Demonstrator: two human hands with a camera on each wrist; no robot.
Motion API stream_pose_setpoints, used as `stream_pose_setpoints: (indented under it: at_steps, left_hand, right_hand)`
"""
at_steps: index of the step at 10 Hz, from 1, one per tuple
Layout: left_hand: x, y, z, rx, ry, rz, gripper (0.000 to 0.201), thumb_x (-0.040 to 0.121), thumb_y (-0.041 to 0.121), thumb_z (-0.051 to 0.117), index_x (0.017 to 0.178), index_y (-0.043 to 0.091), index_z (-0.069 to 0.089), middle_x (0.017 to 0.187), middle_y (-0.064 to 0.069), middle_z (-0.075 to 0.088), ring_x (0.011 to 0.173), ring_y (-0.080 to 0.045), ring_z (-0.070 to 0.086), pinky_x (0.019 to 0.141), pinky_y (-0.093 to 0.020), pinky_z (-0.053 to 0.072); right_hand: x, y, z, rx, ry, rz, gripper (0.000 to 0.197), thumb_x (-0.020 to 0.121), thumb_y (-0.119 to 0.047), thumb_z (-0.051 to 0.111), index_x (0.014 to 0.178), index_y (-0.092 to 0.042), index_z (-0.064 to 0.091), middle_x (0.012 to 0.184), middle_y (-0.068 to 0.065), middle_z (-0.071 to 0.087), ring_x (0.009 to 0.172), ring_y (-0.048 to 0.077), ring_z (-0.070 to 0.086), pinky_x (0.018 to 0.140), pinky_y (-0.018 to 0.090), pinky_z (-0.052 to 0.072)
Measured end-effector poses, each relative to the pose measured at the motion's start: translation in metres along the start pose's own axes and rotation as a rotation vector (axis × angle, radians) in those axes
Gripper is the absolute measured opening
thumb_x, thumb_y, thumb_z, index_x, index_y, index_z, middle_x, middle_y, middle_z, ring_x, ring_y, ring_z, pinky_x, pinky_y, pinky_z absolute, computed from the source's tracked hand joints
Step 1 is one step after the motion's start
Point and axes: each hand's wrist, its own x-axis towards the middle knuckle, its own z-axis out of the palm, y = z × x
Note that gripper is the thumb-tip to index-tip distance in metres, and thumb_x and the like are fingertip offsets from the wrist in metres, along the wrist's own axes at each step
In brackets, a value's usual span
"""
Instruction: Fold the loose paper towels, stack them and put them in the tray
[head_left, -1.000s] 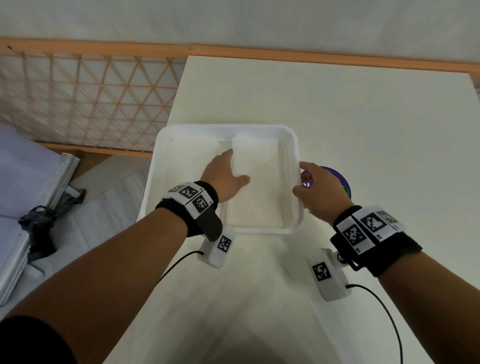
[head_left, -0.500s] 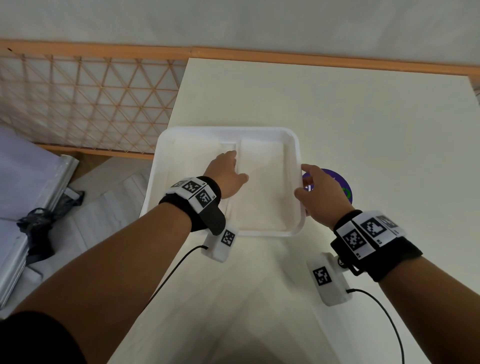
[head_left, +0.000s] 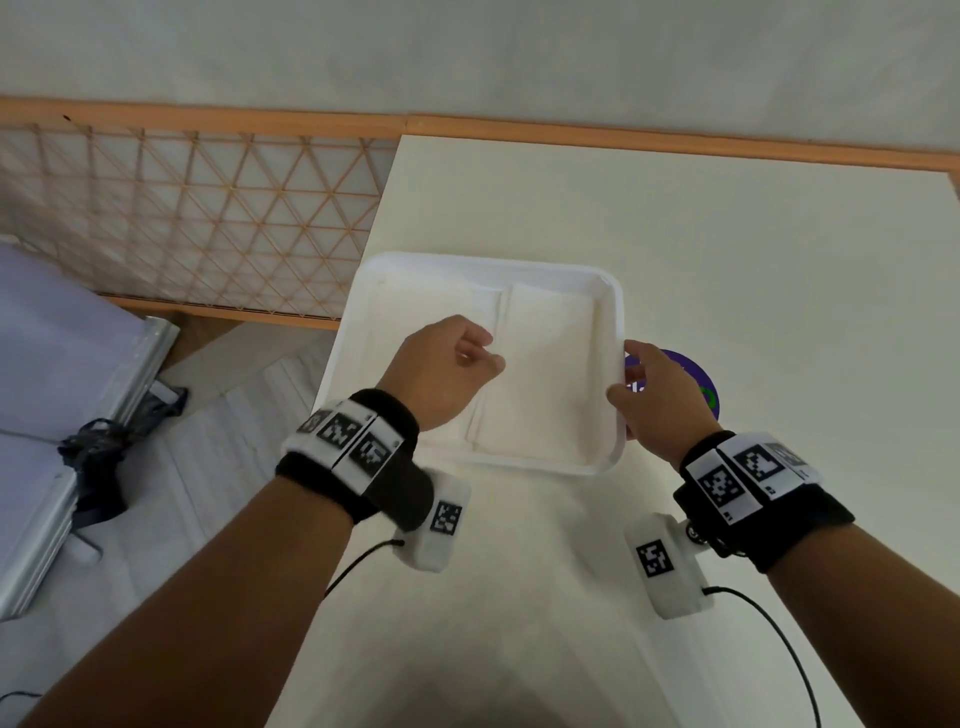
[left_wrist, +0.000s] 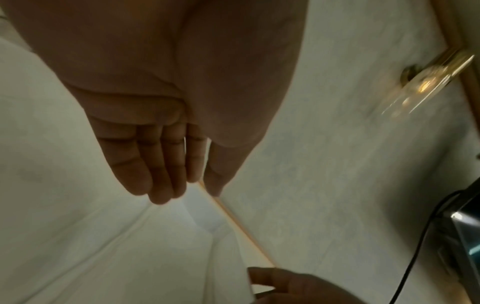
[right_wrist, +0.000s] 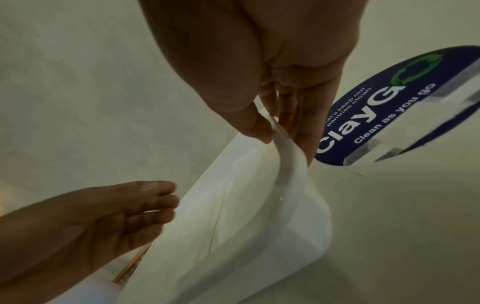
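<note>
A white tray (head_left: 488, 262) sits on the cream table (head_left: 727, 249) near its left edge. Two folded paper towel stacks lie side by side inside it, the left stack (head_left: 431, 301) and the right stack (head_left: 545, 364). My left hand (head_left: 485, 356) hovers over the seam between them, fingers relaxed and holding nothing; the left wrist view shows the fingers (left_wrist: 166, 174) nearly straight. My right hand (head_left: 626, 371) pinches the tray's right rim, thumb above and fingers below (right_wrist: 275, 131). The rim (right_wrist: 291, 164) bends slightly in that grip.
A round purple sticker (head_left: 693, 382) lies on the table just right of the tray, partly under my right hand. A wooden lattice fence (head_left: 182, 223) stands off the table's left edge. On the floor there lie a black bag (head_left: 98, 457) and grey panels (head_left: 52, 364).
My left hand has lifted off the towels and drawn back toward me, fingers loosening. The right hand has kept its pinch on the tray's right rim.
</note>
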Motion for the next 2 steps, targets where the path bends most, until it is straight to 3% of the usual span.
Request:
stream_pose_setpoints:
  at_steps: [1,2]
  left_hand:
    - [-0.049,0.001,-0.005,-0.051,0.019,0.058,0.011,0.087,0.03,0.065,0.092,0.02,0.067,0.079,0.007,0.067,0.072,-0.003,0.061,0.065,-0.008,0.043]
    - [-0.108,-0.006,0.004,-0.088,-0.098,0.043,0.011,0.086,0.032,0.066,0.08,0.023,0.067,0.072,0.006,0.068,0.068,-0.008,0.062,0.063,-0.013,0.045]
  right_hand:
    - [-0.002,0.003,0.001,0.017,-0.004,0.007,0.054,0.089,-0.012,0.054,0.14,-0.016,0.038,0.112,0.004,0.059,0.101,0.024,0.059,0.088,0.049,0.052]
    - [-0.006,0.008,0.0,0.048,-0.01,0.052,0.058,0.091,-0.027,0.057,0.143,-0.015,0.034,0.115,0.003,0.056,0.103,0.026,0.058,0.093,0.049,0.05]
